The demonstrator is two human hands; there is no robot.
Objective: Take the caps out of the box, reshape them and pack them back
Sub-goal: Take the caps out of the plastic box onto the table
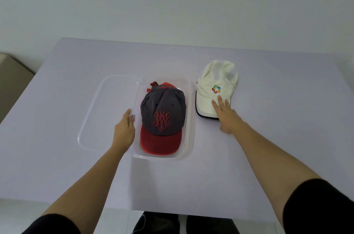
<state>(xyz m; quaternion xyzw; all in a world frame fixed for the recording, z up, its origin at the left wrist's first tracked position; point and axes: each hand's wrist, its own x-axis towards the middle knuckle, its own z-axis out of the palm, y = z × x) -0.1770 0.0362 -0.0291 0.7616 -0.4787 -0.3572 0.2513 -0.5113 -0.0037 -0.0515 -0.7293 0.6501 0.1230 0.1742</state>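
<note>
A dark grey cap (162, 111) with a red brim and red embroidery lies in the clear plastic box (189, 118) at the table's middle. A bit of another red cap (166, 84) shows behind it in the box. A white cap (214, 88) with a coloured logo lies on the table to the right of the box. My right hand (226, 116) rests flat on the white cap's brim, fingers spread. My left hand (124, 130) is open at the box's left wall, holding nothing.
The box's clear lid (95, 118) lies flat on the table just left of the box, under my left hand. The pale table (287, 138) ends at a front edge near my body. A beige object (11, 80) stands beyond the left edge.
</note>
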